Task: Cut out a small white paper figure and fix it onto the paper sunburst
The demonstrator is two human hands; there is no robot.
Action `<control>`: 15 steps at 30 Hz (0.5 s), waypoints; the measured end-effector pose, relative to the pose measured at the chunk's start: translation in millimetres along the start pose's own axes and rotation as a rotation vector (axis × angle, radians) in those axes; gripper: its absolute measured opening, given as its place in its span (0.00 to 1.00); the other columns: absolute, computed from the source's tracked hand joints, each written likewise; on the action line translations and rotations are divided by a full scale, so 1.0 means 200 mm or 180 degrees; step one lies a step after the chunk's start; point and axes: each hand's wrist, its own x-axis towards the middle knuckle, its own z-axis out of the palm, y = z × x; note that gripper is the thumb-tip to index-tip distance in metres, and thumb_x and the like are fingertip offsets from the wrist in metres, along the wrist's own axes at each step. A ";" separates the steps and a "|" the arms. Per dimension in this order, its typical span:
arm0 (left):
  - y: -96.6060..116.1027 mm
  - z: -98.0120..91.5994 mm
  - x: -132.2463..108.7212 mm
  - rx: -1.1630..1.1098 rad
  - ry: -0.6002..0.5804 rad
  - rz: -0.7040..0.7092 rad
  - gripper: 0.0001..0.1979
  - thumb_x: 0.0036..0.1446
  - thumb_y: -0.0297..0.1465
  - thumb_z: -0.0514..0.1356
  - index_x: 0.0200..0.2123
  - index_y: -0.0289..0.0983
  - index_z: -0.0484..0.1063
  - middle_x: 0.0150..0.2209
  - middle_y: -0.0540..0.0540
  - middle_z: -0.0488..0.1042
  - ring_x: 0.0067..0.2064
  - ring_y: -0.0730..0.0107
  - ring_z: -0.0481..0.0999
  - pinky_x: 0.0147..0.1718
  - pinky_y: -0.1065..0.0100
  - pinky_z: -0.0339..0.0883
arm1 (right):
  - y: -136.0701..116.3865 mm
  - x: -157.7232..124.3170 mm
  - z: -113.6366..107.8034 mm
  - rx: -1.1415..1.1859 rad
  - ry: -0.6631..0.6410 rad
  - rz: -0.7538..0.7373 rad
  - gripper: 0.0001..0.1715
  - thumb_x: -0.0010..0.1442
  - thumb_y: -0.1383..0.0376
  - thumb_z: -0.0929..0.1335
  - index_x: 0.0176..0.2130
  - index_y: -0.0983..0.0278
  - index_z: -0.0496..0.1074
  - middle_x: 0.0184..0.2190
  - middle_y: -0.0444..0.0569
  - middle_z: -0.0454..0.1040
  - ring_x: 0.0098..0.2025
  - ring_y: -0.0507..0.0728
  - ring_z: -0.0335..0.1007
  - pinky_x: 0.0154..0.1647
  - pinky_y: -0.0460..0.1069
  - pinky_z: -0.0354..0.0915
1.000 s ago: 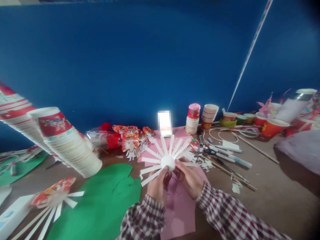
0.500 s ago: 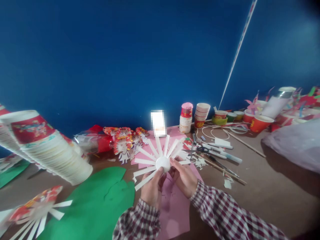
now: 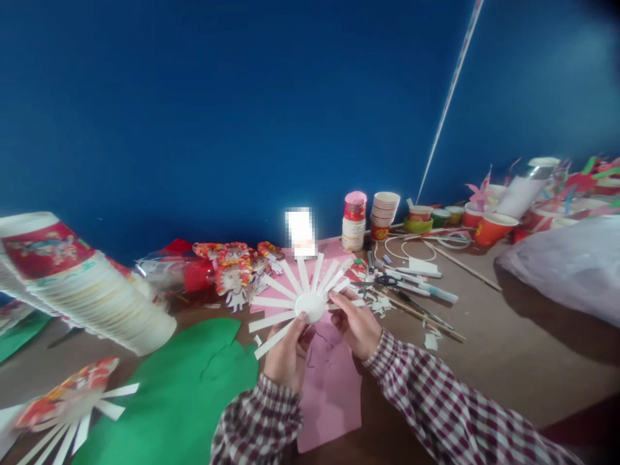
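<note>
A white paper cup cut into strips (image 3: 310,306) is spread out like a flower, its round base in the middle and its strips fanning outward. My left hand (image 3: 285,352) grips it from below left, thumb pressed on the edge of the round base. On the other side, my right hand (image 3: 356,323) has its fingers closed on strips just right of the base; its lower fingers are partly hidden. Pink paper (image 3: 334,407) with dark pen lines lies underneath. To the left is a green paper sheet (image 3: 208,361) with a curved outline.
Tall nested paper cups (image 3: 111,303) lean at left, behind another cut cup (image 3: 72,407) with red print. Paper figures (image 3: 235,278) lie behind my hands. Pens (image 3: 421,287), sticks and white scraps (image 3: 382,303) are at right, with cup stacks (image 3: 355,223) and a plastic bag (image 3: 576,265) beyond.
The view has shifted slightly, so most things sit a little further left. My right fingertips have moved slightly outward from the base along the strips. My left hand keeps its hold.
</note>
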 end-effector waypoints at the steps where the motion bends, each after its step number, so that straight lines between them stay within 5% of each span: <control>1: 0.01 0.00 -0.01 -0.0031 -0.0043 -0.0005 0.09 0.41 0.24 0.63 0.30 0.35 0.68 0.30 0.49 0.74 0.30 0.74 0.74 0.28 0.73 0.69 | -0.01 0.00 0.00 -0.0029 -0.0014 -0.0043 0.14 0.45 0.59 0.70 0.29 0.64 0.67 0.25 0.41 0.68 0.23 0.46 0.60 0.18 0.40 0.55; 7: 0.08 -0.07 -0.10 0.0067 -0.0162 0.0165 0.09 0.44 0.26 0.62 0.32 0.37 0.69 0.36 0.47 0.74 0.34 0.71 0.75 0.32 0.68 0.70 | -0.03 -0.08 -0.06 -0.0437 0.0218 0.0141 0.15 0.45 0.58 0.70 0.27 0.66 0.65 0.23 0.42 0.68 0.22 0.46 0.61 0.18 0.40 0.56; 12: 0.16 -0.17 -0.25 0.0640 -0.0624 -0.0209 0.13 0.45 0.27 0.62 0.38 0.33 0.70 0.38 0.42 0.74 0.42 0.62 0.73 0.42 0.62 0.67 | -0.09 -0.20 -0.14 -0.1377 -0.0318 0.0188 0.19 0.44 0.58 0.70 0.34 0.66 0.67 0.30 0.46 0.70 0.27 0.51 0.68 0.19 0.43 0.62; 15: 0.20 -0.24 -0.32 0.0923 -0.0600 -0.0231 0.20 0.46 0.29 0.61 0.46 0.37 0.65 0.45 0.42 0.71 0.47 0.60 0.70 0.44 0.62 0.66 | -0.13 -0.25 -0.18 -0.1556 -0.0393 0.0202 0.25 0.47 0.59 0.69 0.43 0.65 0.63 0.33 0.48 0.71 0.28 0.53 0.69 0.20 0.45 0.64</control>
